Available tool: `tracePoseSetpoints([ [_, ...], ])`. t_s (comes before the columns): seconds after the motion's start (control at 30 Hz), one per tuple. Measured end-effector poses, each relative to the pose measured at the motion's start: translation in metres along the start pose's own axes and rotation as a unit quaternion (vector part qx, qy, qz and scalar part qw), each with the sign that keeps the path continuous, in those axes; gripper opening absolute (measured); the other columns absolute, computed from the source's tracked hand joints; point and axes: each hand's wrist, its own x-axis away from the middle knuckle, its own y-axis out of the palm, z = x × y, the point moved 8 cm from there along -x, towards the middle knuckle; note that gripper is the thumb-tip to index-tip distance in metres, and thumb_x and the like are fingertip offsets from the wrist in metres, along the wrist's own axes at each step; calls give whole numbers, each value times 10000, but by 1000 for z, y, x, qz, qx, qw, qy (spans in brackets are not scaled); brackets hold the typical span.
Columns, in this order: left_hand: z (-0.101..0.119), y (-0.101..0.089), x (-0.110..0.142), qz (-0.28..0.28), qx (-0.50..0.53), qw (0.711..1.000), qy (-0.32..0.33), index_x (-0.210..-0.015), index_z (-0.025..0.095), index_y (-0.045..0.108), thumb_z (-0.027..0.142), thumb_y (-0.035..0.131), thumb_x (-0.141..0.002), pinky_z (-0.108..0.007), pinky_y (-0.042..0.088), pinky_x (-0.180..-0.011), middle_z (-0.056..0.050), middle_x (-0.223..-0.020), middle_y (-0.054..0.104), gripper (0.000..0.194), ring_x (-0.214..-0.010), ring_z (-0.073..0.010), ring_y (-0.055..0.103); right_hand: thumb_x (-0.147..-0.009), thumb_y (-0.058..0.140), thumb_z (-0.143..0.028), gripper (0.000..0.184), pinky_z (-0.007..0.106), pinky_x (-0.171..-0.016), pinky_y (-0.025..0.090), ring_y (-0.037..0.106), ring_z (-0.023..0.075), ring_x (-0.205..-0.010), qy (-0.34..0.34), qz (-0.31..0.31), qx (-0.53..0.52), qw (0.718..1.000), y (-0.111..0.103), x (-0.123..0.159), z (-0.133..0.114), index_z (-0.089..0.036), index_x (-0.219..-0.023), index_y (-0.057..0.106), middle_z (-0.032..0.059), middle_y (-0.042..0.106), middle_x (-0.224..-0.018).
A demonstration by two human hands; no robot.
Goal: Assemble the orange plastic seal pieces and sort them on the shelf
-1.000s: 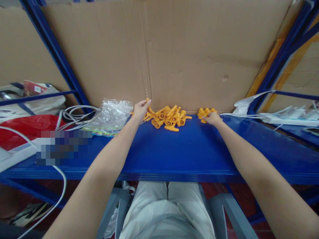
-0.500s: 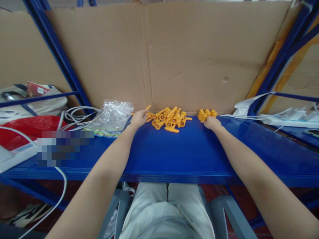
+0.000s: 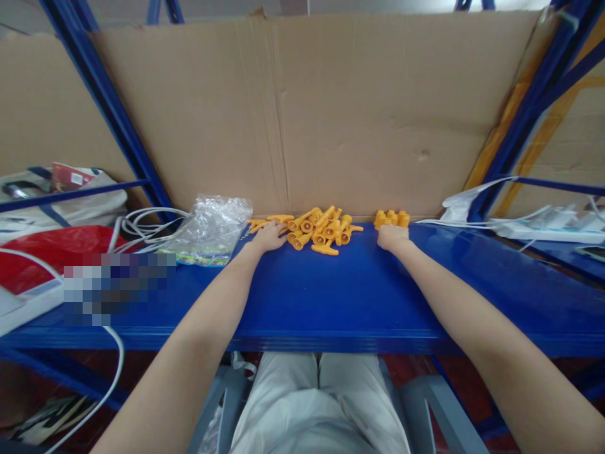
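Note:
My left hand [image 3: 271, 236] rests at the left edge of a loose pile of yellow horn-shaped plastic pieces [image 3: 324, 226]. Its fingers are spread toward the pile, palm down, with several more yellow pieces [image 3: 280, 218] lying just behind it. The pieces have a flared, hollow end and a narrow tail. Farther right, a tight group of yellow pieces [image 3: 391, 217] stands by the cardboard. Directly in front of that group is my right hand [image 3: 393, 237], its fingers curled closed. Whatever it holds is hidden behind the knuckles.
Cardboard [image 3: 359, 113] walls off the back of the blue table [image 3: 331, 296]. Left of the pile lie a clear plastic bag [image 3: 212, 221], white cables [image 3: 151, 221] and a red bag [image 3: 57, 249]. A white power strip [image 3: 543, 231] lies at the right, near a blue post [image 3: 524, 120].
My left hand has shifted slightly right and lower; the yellow piece that stuck up from it now lies flat behind it. My right hand has moved a little left along the standing group.

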Motion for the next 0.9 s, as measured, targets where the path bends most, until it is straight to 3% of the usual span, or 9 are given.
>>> tracePoseSetpoints([
  [0.17,1,-7,-1,34,5,999,7,-1212,174,771,251,457,-974,-360,504,-1099,-125,-1260,718,401,-1198,-265,683,-929,509,-222,630,602,-1179,371,468,397,-1472,6,-6,1,1000,1,0,-3,-124,-1550,537,252,568,-1512],
  [0.33,3,-13,2,49,21,999,-5,-1221,178,781,194,480,-948,-355,506,-1085,-134,-1279,747,406,-1218,-287,686,-916,585,-352,647,650,-1161,373,467,448,-1457,14,-18,-32,999,4,-2,0,-147,-1529,569,266,578,-1487],
  [0.57,-2,-33,7,100,3,994,-38,-1158,166,797,158,463,-936,-375,526,-1050,-148,-1204,756,401,-1168,-299,700,-878,564,-283,724,709,-1187,306,428,450,-1491,-3,-2,-30,1000,3,-3,-1,-146,-1585,495,252,594,-1488],
  [0.73,9,-38,7,129,49,990,16,-1202,134,758,185,477,-933,-388,505,-1099,-153,-1210,736,392,-1201,-287,672,-889,502,-187,643,663,-1185,343,506,420,-1441,9,-21,-14,1000,2,1,-3,-107,-1523,569,261,630,-1442],
  [0.9,30,-31,5,108,120,984,71,-1209,184,753,219,557,-888,-380,488,-1128,-98,-1239,750,378,-1204,-267,672,-900,457,-154,553,602,-1154,411,595,397,-1357,4,-30,-3,1000,2,4,-4,-80,-1402,677,263,677,-1373],
])
